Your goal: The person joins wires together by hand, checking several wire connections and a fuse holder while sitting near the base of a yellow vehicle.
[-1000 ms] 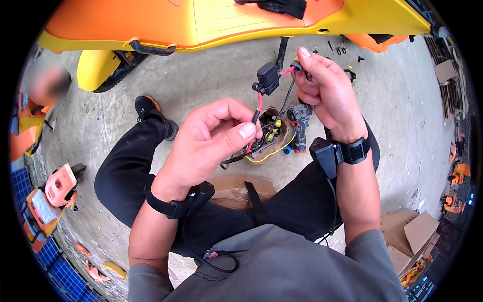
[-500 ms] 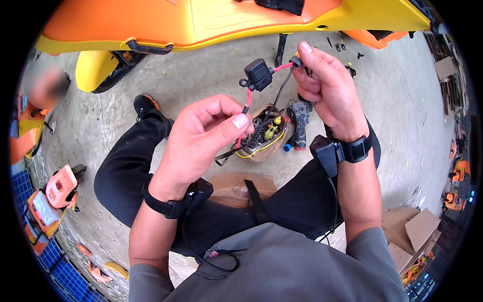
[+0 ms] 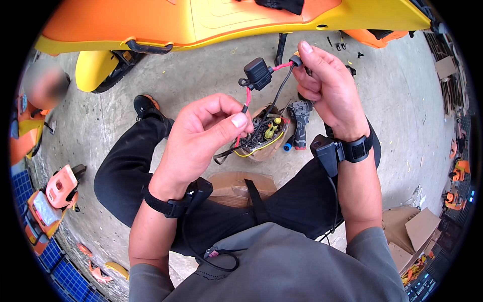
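Between my two hands hangs a black inline fuse holder [image 3: 257, 74] with red wire at both ends. My left hand [image 3: 204, 133] is closed, thumb and forefinger pinching the lower wire at a dark sleeve. My right hand [image 3: 324, 83], higher up and to the right, pinches the other end by a black connector [image 3: 296, 61]. A thin black cable [image 3: 283, 88] runs down from that connector, past the left fingertips, into a loop below them. What the right fingers curl round is partly hidden.
Below my hands an open bag of tools [image 3: 259, 151] holds yellow-handled screwdrivers [image 3: 273, 128]. A cordless drill [image 3: 301, 125] lies beside it. An orange-and-yellow vehicle body [image 3: 201, 25] spans the far side. Cardboard boxes [image 3: 422, 229] stand at lower right; another person [image 3: 45, 85] is at far left.
Almost nothing differs. My left hand and the fuse holder have shifted very slightly; both hands keep their hold.
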Demonstrator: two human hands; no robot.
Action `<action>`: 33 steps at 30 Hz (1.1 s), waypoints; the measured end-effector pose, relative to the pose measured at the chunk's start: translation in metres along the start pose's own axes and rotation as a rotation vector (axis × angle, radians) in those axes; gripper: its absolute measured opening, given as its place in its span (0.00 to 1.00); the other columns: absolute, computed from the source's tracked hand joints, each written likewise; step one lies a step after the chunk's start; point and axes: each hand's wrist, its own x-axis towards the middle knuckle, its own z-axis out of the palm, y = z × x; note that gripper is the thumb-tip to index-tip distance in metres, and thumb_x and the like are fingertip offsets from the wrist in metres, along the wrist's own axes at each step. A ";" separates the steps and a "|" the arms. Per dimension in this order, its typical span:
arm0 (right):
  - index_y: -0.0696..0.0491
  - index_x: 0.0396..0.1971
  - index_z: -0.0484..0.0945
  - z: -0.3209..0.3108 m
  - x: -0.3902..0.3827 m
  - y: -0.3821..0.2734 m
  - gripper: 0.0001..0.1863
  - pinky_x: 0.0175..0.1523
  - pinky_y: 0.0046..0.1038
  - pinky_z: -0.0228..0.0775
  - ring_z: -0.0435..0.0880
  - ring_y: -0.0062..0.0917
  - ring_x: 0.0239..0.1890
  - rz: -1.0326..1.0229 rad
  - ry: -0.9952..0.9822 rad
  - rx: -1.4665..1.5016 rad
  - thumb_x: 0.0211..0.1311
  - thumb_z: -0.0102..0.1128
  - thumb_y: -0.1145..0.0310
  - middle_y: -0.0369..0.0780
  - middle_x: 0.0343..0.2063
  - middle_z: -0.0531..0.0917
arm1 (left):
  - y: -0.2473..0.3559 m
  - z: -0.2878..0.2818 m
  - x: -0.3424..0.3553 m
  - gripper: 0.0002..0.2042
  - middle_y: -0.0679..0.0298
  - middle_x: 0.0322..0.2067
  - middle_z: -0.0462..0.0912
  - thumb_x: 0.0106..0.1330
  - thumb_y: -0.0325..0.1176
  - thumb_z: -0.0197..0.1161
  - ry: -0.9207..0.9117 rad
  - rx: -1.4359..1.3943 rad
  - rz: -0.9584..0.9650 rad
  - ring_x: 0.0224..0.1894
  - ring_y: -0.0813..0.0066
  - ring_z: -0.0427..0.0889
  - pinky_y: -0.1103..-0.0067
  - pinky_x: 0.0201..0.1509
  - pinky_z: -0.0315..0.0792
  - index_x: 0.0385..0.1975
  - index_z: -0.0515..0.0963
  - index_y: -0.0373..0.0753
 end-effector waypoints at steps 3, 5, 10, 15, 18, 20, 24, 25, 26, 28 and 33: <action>0.48 0.22 0.68 0.000 0.000 0.000 0.16 0.21 0.15 0.43 0.50 0.09 0.18 -0.002 0.004 0.005 0.71 0.53 0.59 0.24 0.16 0.57 | 0.000 -0.001 0.000 0.06 0.64 0.32 0.80 0.67 0.33 0.59 -0.006 0.018 -0.010 0.37 0.79 0.75 0.80 0.45 0.67 0.35 0.75 0.37; 0.48 0.23 0.70 -0.003 0.000 0.001 0.15 0.21 0.14 0.43 0.52 0.08 0.18 -0.007 -0.010 0.009 0.69 0.56 0.58 0.25 0.17 0.62 | 0.000 -0.002 0.000 0.07 0.64 0.34 0.80 0.67 0.34 0.59 0.045 0.070 -0.028 0.38 0.79 0.75 0.81 0.46 0.68 0.36 0.75 0.36; 0.49 0.23 0.74 -0.004 0.000 0.002 0.14 0.22 0.14 0.44 0.55 0.06 0.18 -0.040 -0.103 -0.043 0.65 0.62 0.58 0.25 0.20 0.70 | -0.003 0.004 0.006 0.14 0.64 0.39 0.79 0.67 0.37 0.63 0.371 0.340 0.146 0.41 0.80 0.74 0.82 0.46 0.70 0.45 0.76 0.33; 0.50 0.20 0.72 0.006 -0.007 0.003 0.15 0.25 0.15 0.49 0.59 0.07 0.21 -0.062 -0.137 -0.282 0.64 0.63 0.61 0.24 0.19 0.69 | 0.004 0.001 0.008 0.14 0.66 0.38 0.78 0.64 0.33 0.65 0.272 0.536 0.276 0.39 0.79 0.74 0.82 0.45 0.68 0.47 0.79 0.37; 0.52 0.21 0.72 0.007 -0.008 0.002 0.16 0.28 0.16 0.52 0.60 0.07 0.24 -0.086 -0.169 -0.353 0.64 0.64 0.61 0.24 0.20 0.69 | 0.008 -0.001 0.007 0.11 0.68 0.38 0.77 0.63 0.29 0.65 0.237 0.688 0.286 0.37 0.83 0.71 0.85 0.43 0.65 0.44 0.80 0.35; 0.53 0.22 0.72 0.006 -0.007 0.003 0.15 0.28 0.16 0.52 0.60 0.07 0.24 -0.103 -0.176 -0.406 0.64 0.64 0.62 0.24 0.20 0.69 | 0.011 0.000 0.005 0.10 0.68 0.37 0.77 0.62 0.27 0.65 0.250 0.736 0.269 0.35 0.83 0.70 0.85 0.42 0.65 0.42 0.80 0.35; 0.54 0.23 0.73 0.007 -0.007 0.005 0.14 0.28 0.16 0.53 0.60 0.07 0.24 -0.125 -0.171 -0.431 0.64 0.64 0.62 0.24 0.20 0.69 | 0.009 -0.001 0.004 0.08 0.66 0.35 0.77 0.61 0.26 0.64 0.277 0.722 0.353 0.34 0.80 0.71 0.84 0.40 0.66 0.40 0.80 0.35; 0.54 0.24 0.73 0.009 -0.009 0.004 0.14 0.28 0.16 0.52 0.60 0.07 0.24 -0.118 -0.162 -0.435 0.64 0.63 0.62 0.24 0.20 0.69 | 0.007 0.001 0.005 0.08 0.64 0.34 0.78 0.60 0.25 0.65 0.307 0.701 0.388 0.32 0.78 0.72 0.82 0.38 0.68 0.38 0.81 0.35; 0.54 0.24 0.74 0.010 -0.009 0.002 0.14 0.28 0.16 0.52 0.60 0.07 0.24 -0.112 -0.153 -0.438 0.65 0.63 0.62 0.24 0.20 0.69 | 0.005 0.003 0.006 0.07 0.63 0.32 0.78 0.59 0.25 0.65 0.337 0.680 0.424 0.31 0.75 0.73 0.81 0.37 0.69 0.37 0.81 0.36; 0.54 0.24 0.74 0.011 -0.009 0.000 0.14 0.28 0.15 0.52 0.61 0.07 0.24 -0.071 -0.155 -0.405 0.65 0.63 0.62 0.24 0.20 0.69 | 0.002 0.003 0.008 0.07 0.63 0.32 0.78 0.59 0.24 0.65 0.347 0.658 0.479 0.30 0.76 0.72 0.82 0.36 0.69 0.36 0.81 0.35; 0.52 0.23 0.73 0.011 -0.011 -0.002 0.15 0.25 0.15 0.50 0.60 0.07 0.22 0.032 -0.155 -0.335 0.66 0.61 0.60 0.24 0.20 0.69 | -0.001 0.005 0.009 0.06 0.63 0.32 0.78 0.60 0.24 0.65 0.383 0.600 0.562 0.29 0.77 0.71 0.83 0.36 0.68 0.36 0.80 0.33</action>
